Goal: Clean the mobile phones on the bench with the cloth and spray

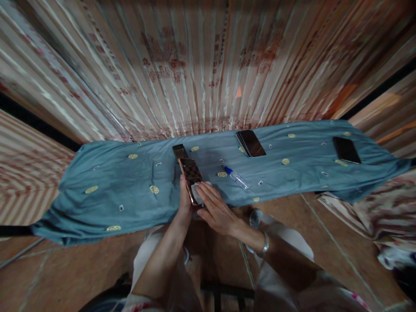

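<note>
Gold-edged phone gripped along its near left edge by the left hand, fingers curled shut around it, held just above the near edge of the blue-draped table. Long axis running away from the body, tilted slightly left. Right hand nearer the phone's lower face, fingers stretched flat, pressing a small white cloth against the screen. Beyond the phone: dark phone touching its far end; pen to its right.
</note>
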`<action>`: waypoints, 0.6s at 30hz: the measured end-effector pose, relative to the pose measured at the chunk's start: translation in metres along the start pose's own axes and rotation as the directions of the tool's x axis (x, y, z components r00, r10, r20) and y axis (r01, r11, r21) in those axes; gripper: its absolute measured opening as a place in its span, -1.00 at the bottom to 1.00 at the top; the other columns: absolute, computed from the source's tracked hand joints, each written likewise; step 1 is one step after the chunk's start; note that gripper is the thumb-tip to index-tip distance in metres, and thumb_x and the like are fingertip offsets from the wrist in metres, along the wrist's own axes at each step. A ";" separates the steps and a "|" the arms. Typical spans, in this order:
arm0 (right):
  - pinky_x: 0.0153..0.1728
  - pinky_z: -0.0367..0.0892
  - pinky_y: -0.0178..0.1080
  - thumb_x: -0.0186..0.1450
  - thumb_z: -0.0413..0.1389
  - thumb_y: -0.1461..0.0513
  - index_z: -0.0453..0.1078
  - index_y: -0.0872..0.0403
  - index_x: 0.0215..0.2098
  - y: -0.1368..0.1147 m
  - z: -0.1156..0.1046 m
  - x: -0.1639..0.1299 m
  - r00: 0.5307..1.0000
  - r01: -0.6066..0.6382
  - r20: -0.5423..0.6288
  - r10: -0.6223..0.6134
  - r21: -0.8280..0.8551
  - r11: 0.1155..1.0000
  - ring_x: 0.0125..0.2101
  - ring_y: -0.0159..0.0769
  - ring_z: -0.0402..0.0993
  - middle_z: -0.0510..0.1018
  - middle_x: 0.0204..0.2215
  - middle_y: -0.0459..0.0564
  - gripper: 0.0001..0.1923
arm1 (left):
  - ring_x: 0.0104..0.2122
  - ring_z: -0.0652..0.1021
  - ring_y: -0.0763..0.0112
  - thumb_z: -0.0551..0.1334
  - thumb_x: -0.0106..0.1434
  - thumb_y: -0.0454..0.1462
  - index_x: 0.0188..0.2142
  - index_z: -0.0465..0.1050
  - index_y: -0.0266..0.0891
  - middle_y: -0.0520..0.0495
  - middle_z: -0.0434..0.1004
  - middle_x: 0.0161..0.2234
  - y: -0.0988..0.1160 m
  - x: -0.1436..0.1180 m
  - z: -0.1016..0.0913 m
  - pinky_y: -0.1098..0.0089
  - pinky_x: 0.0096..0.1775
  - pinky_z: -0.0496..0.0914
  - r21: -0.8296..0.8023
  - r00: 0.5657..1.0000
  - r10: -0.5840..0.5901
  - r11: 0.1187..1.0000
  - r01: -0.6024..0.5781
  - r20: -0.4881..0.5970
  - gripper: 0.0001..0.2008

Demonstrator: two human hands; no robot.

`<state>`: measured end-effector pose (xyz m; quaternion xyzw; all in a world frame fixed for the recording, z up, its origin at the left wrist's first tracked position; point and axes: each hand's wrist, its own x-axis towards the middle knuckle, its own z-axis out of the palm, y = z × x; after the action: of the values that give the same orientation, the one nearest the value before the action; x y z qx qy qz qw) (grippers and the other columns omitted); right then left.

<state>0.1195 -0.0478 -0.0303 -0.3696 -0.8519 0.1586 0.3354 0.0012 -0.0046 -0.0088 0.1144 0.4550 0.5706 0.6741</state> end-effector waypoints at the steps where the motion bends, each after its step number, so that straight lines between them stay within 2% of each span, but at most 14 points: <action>1: 0.27 0.07 0.11 0.44 -0.19 0.05 -0.20 0.19 0.39 -0.003 0.000 -0.001 1.000 0.020 0.003 -0.020 0.003 1.000 0.35 -0.10 -0.11 0.11 0.31 0.27 -0.34 | -0.37 0.59 0.37 -0.05 0.36 0.03 -0.21 0.52 -0.25 -0.04 0.60 -0.40 0.000 0.001 -0.001 0.38 -0.18 0.48 -0.006 1.000 -0.011 1.000 0.011 -0.004 -0.50; 3: 0.27 0.07 0.11 0.43 -0.18 0.02 -0.21 0.21 0.38 -0.008 0.000 -0.002 0.998 0.070 0.002 -0.070 0.003 0.998 0.35 -0.09 -0.13 0.10 0.31 0.29 -0.31 | -0.45 0.56 0.40 -0.01 0.33 0.05 -0.22 0.51 -0.25 -0.02 0.57 -0.44 0.000 0.001 -0.003 0.39 -0.23 0.48 -0.024 0.999 -0.037 0.999 0.037 -0.007 -0.51; 7: 0.28 0.05 0.12 0.41 -0.12 -0.02 -0.17 0.27 0.36 -0.012 0.002 -0.003 0.987 0.162 0.015 -0.162 -0.038 0.986 0.35 -0.03 -0.17 0.11 0.30 0.33 -0.26 | -0.47 0.55 0.41 0.08 0.26 0.11 -0.21 0.50 -0.24 -0.02 0.57 -0.42 0.001 -0.001 -0.007 0.40 -0.28 0.48 -0.069 0.996 -0.083 0.994 0.085 0.042 -0.51; 11: 0.27 0.08 0.12 0.39 -0.06 0.00 -0.13 0.27 0.35 -0.006 0.006 -0.004 0.986 0.169 0.035 -0.166 -0.098 0.981 0.35 -0.02 -0.13 0.14 0.29 0.33 -0.26 | -0.46 0.55 0.37 0.02 0.27 0.14 -0.17 0.49 -0.28 -0.06 0.57 -0.42 0.005 -0.002 -0.007 0.36 -0.29 0.49 -0.055 0.992 -0.109 0.992 0.113 0.067 -0.44; 14: 0.26 0.11 0.13 0.38 -0.02 0.04 -0.12 0.24 0.36 0.002 0.008 -0.004 0.991 0.135 0.019 -0.134 -0.141 0.981 0.34 -0.01 -0.09 0.17 0.28 0.31 -0.28 | -0.43 0.57 0.33 -0.03 0.30 0.13 -0.10 0.49 -0.33 -0.10 0.58 -0.41 0.008 0.000 -0.005 0.34 -0.29 0.49 -0.015 0.996 -0.067 0.998 0.068 0.050 -0.39; 18: 0.24 0.16 0.12 0.39 -0.04 0.14 -0.11 0.21 0.37 0.011 0.008 -0.003 0.995 0.093 -0.007 -0.096 -0.182 0.979 0.33 -0.02 -0.04 0.20 0.27 0.28 -0.33 | -0.30 0.60 0.31 -0.12 0.38 0.02 -0.09 0.50 -0.33 -0.12 0.60 -0.36 0.011 0.003 -0.001 0.33 -0.17 0.47 -0.035 1.000 0.019 0.999 -0.018 0.022 -0.43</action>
<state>0.1214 -0.0427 -0.0438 -0.3588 -0.8768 0.0612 0.3142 -0.0066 0.0012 -0.0032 0.1133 0.4364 0.5832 0.6757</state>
